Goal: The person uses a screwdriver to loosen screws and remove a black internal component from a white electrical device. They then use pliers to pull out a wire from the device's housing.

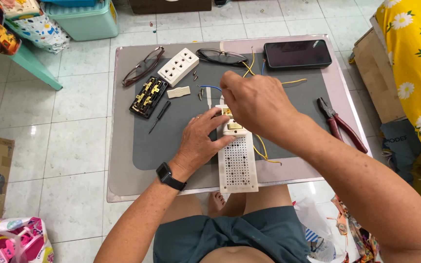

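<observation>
Below, the left hand (201,140) lies flat and open, steadying a white perforated board (238,168) on the desk (123,160); the right hand (257,104), fingers pinched, works above it.

The person has 2 bare arms with no sleeves. A black smartwatch (165,173) sits on the left wrist. They wear dark teal shorts (230,236), and the feet are bare.

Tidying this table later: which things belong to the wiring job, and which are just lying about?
In use: perforated white board, left hand, right hand, yellow wires, screwdriver, pliers, socket cover, socket base, screws.
Lying about: phone, two pairs of glasses.
</observation>
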